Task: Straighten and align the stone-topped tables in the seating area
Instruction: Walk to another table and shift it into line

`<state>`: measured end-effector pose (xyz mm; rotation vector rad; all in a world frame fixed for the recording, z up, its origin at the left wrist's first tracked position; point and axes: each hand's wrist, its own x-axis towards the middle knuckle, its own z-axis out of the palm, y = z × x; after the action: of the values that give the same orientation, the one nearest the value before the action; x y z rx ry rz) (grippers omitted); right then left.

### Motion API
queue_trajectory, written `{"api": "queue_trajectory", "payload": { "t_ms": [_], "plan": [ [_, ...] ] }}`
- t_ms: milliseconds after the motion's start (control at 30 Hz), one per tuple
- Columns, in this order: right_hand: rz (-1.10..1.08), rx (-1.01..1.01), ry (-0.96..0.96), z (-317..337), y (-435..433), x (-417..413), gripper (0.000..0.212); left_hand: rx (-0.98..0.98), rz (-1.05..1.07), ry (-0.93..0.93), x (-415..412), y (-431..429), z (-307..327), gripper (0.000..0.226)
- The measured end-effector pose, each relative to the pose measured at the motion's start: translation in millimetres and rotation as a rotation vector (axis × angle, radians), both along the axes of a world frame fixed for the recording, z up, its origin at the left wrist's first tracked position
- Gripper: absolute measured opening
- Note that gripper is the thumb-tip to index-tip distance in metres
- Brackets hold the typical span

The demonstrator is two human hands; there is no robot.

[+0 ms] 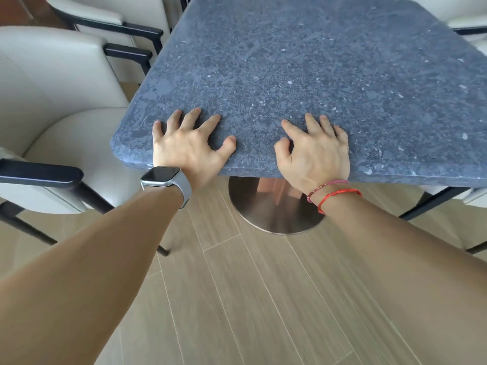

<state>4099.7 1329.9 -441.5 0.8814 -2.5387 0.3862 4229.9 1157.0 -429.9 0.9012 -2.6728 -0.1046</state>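
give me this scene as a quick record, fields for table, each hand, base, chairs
table: stone-topped table, dark grey, speckled
left hand: fingers spread, pressing the top near its front edge; watch on wrist
right hand: same pose, apart from the left; red bracelets on wrist
base: round metal base on plank floor
chairs: cream armchair at left, dark frame

Noted: left hand point(188, 143) rests on the table point(303, 61) at its near-left corner, right hand point(315, 151) beside it on the near edge. Beneath, the pedestal base point(263, 214) stands on the floor point(263, 299). The near chair point(52, 88) stands left of the table, the second chair point(110, 17) behind it, the third chair point(469, 22) at far right.
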Motion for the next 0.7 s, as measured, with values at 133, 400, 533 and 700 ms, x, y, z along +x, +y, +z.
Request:
{"api": "queue_trajectory", "payload": {
  "t_ms": [133,400,533,700],
  "plan": [
    [-0.009,-0.047,0.046,-2,-1,-2,0.053,-0.031,-0.024,0.003,-2,-2,-2,0.068],
    [0.012,-0.04,0.091,1,-1,-4,0.055,-0.046,-0.03,-0.038,-4,-3,1,0.069],
    [0.027,-0.024,0.101,-1,-2,-5,0.055,-0.039,-0.031,-0.043,-3,-4,1,0.07],
    [0.043,-0.014,0.114,0,-8,-6,0.056,-0.046,-0.036,-0.041,-4,-12,0,0.072]
  ]
}}
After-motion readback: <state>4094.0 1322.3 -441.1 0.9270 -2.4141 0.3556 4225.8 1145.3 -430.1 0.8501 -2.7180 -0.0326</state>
